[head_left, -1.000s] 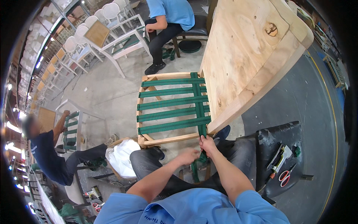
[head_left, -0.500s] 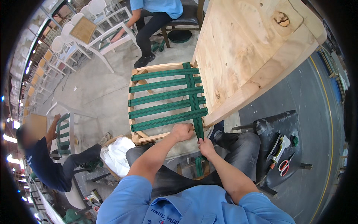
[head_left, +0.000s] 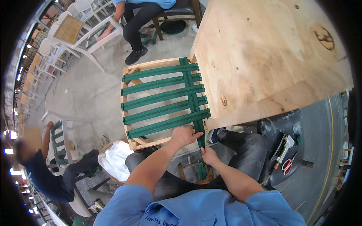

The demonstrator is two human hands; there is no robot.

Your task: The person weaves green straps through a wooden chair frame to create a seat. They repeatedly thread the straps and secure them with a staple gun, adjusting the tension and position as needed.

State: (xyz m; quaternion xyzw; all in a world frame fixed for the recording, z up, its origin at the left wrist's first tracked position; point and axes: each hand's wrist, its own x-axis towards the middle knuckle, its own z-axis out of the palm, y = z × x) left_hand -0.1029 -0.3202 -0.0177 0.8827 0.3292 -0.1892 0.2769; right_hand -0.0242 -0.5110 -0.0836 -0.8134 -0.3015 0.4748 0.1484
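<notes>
- Five green cross straps [head_left: 163, 97] span the wooden seat frame [head_left: 154, 63] at center, interlaced with one long green strap [head_left: 193, 101] that runs beside the plywood back [head_left: 256, 75]
- At the near side of the frame, the left hand [head_left: 183, 135] lies with a finger extended against the long green strap; whether its other fingers grip anything beneath cannot be told
- Just beyond, the right hand [head_left: 210, 155] pinches the same strap between thumb and fingers, clear of the frame, as more green webbing [head_left: 202, 170] hangs below
- To the right, a pair of red-handled scissors [head_left: 287, 166] and a metal hand tool [head_left: 282, 150] rest on a worn black seat [head_left: 277, 126]
- At left, a white bag [head_left: 117, 160] sits near a co-worker in a dark top [head_left: 45, 175], whose hand touches a white chair [head_left: 66, 139]
- Farther off, a co-worker in light blue [head_left: 160, 3] reaches to a white armchair [head_left: 90, 60]
</notes>
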